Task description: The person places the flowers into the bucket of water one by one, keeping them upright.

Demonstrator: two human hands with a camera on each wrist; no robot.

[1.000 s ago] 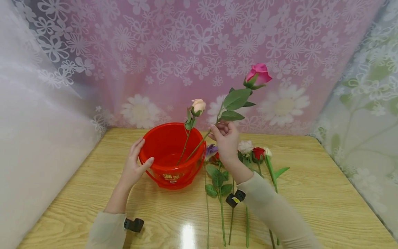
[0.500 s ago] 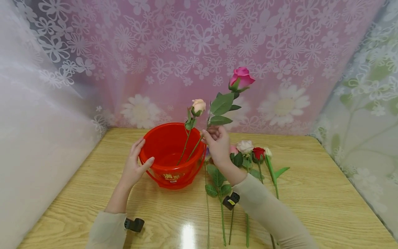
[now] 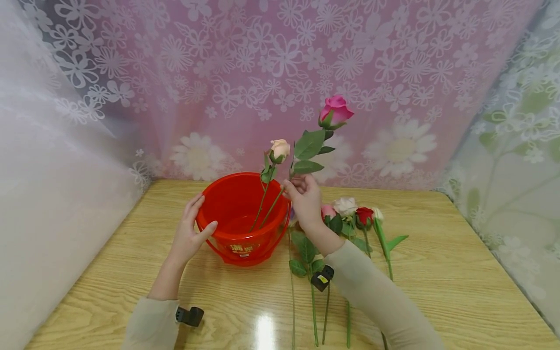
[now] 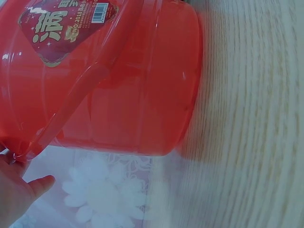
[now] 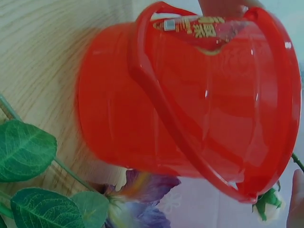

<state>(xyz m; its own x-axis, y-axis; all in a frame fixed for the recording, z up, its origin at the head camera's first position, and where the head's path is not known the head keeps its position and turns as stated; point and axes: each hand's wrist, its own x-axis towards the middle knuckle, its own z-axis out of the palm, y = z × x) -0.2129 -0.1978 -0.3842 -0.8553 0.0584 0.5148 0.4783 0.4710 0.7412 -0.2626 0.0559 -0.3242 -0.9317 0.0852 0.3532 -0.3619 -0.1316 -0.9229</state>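
My left hand [image 3: 188, 231] rests against the left side of a red bucket [image 3: 245, 250], its fingers along the rim and its thumb spread out. In the left wrist view part of that hand [image 4: 19, 190] shows beside the handle's end. Above the bucket's right rim, my right hand [image 3: 306, 201] pinches the stem of a magenta rose [image 3: 336, 112]. The bloom leans to the upper right, and the stem's lower end is inside the bucket. A peach rose [image 3: 280, 149] stands tilted in the bucket, left of the magenta one.
Right of the bucket several artificial flowers lie on the wooden table [image 3: 437, 272], among them a red rose [image 3: 364, 216], a white rose [image 3: 345, 206] and a white bud [image 3: 378, 214]. A purple flower [image 5: 137, 202] lies close by the bucket. Behind hangs a pink floral curtain [image 3: 245, 97].
My right hand has moved left and slightly down with the magenta rose, bringing it nearer the peach rose. The left hand and the bucket have stayed in place.
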